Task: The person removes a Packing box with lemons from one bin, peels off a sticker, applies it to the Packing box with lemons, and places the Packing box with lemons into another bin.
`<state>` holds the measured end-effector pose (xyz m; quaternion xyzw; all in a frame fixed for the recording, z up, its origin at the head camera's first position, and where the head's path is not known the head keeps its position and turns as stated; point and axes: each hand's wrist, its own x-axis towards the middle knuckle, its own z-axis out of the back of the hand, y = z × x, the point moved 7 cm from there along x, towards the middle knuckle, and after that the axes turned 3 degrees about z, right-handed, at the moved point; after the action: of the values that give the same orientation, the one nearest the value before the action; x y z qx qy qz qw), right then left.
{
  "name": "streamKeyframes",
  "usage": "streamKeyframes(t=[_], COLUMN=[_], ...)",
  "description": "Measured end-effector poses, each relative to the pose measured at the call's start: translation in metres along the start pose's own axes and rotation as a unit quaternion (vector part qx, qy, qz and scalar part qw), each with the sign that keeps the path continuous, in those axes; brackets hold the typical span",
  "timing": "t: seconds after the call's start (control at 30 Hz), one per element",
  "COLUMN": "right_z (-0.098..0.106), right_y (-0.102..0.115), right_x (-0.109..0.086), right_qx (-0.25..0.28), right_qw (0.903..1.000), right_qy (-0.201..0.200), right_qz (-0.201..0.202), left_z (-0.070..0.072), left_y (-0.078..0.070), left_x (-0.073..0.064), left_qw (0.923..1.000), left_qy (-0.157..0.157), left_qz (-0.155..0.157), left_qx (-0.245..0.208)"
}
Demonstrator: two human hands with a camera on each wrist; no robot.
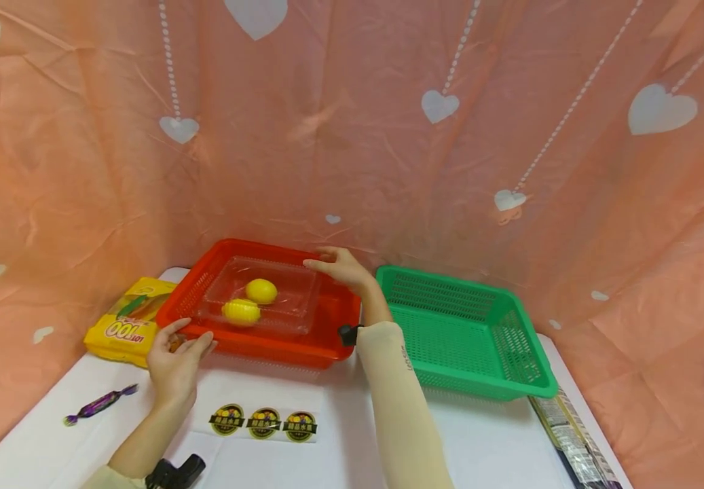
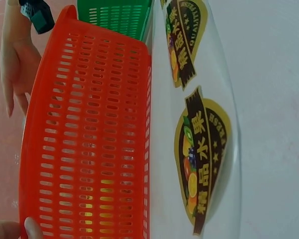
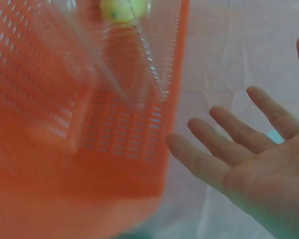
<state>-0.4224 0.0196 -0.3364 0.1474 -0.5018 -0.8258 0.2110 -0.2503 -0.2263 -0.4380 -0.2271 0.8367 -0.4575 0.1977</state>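
A red plastic basket (image 1: 303,353) holds a clear plastic box (image 1: 297,305) with two yellow lemon-like fruits (image 1: 261,291) in it. At the basket's front left, my left hand (image 1: 174,367) pinches the rim between thumb and finger. In the left wrist view, a fingertip (image 2: 34,228) shows against the slotted outer wall. My right hand (image 1: 345,269) is by the basket's back right rim, close to the box's far corner in the head view. Its fingers (image 3: 234,129) are straight and spread in the right wrist view, holding nothing.
A green basket (image 1: 449,339) stands to the right, and a silvery packet (image 1: 578,441) lies beyond it. On the left are a yellow candy bag (image 1: 125,326) and a purple-wrapped candy (image 1: 100,404). Three round fruit labels (image 1: 264,423) lie in front. A pink curtain (image 1: 352,136) hangs behind.
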Motion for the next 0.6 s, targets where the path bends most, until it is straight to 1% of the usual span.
streamKeyframes(t=[0.17,0.33,0.47,0.6], right_z=[-0.008,-0.012,-0.015,-0.017], right_y=[-0.013,-0.025,-0.033,-0.042], right_x=[0.009,0.015,0.019,0.020], right_qx=[0.027,0.063,0.086,0.096], right_qw=[0.9996,0.9974,0.9946,0.9922], right_qy=[-0.008,-0.018,-0.029,-0.037], right_qz=[-0.002,-0.029,-0.050,-0.070], left_z=[0.000,-0.001,0.002,0.001], left_y=[0.001,0.002,0.001,0.000], left_x=[-0.001,-0.002,-0.002,-0.001], left_qw=[0.9999,0.9997,0.9995,0.9996], left_qy=[0.001,-0.001,-0.007,-0.005], left_qz=[0.007,0.021,0.019,0.020], left_qx=[-0.012,0.008,0.022,0.018])
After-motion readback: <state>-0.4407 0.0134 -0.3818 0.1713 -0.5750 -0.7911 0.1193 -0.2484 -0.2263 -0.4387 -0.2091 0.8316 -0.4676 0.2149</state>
